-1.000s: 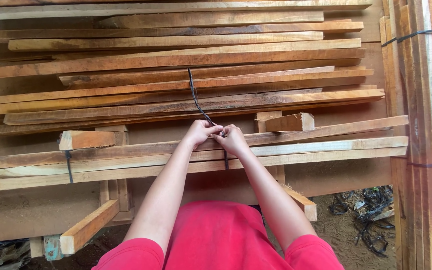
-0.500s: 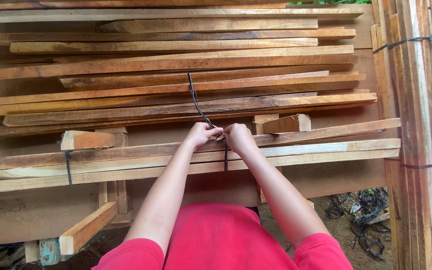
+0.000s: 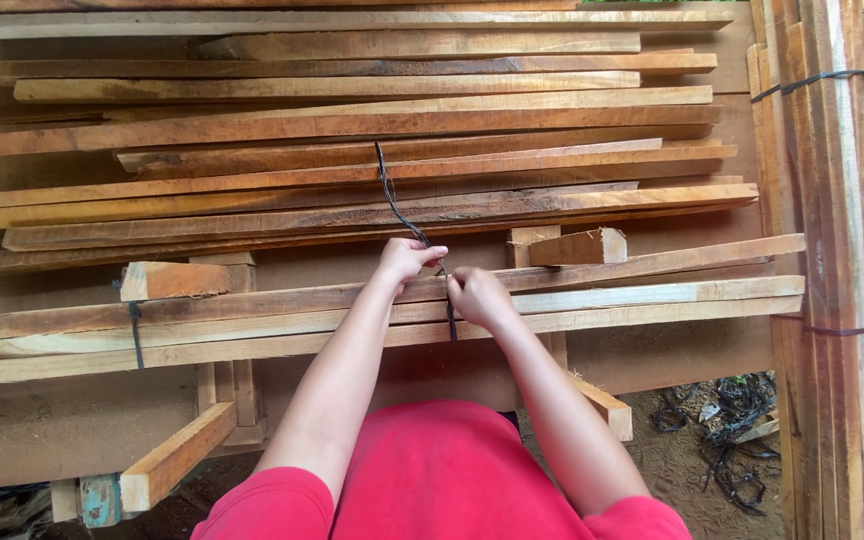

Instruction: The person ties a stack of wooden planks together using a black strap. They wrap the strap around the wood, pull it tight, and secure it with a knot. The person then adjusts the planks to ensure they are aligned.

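A: Nearest the camera?
B: Red shirt (image 3: 442, 480) at bottom centre; both bare arms reach forward from it; dirt floor (image 3: 672, 465) below right, with a tangle of dark scrap strapping (image 3: 727, 425) lying on it.

A: Hands?
B: Left hand (image 3: 407, 258) and right hand (image 3: 480, 297) are close together over the front bundle of slats (image 3: 252, 320); left fingers pinched shut on a dark cord (image 3: 397, 205); right fingers curled closed around the same cord where it drops over the bundle's front edge.

A: Where does the cord run?
B: From the near edge of the bundle up between the hands, then loose and wavy across the boards behind; free end lies on the stacked planks (image 3: 352, 170).

A: Work surface?
B: Rough wooden bench frame (image 3: 177, 455); the slats lie sideways across it; a dark tie (image 3: 135, 335) already wraps the bundle at the left; two short offcut blocks (image 3: 577, 247) sit on top.

A: Further back and the sides?
B: Long raw planks stacked in uneven layers to the top of frame; at right, upright bundles of boards (image 3: 832, 250) bound with dark straps.
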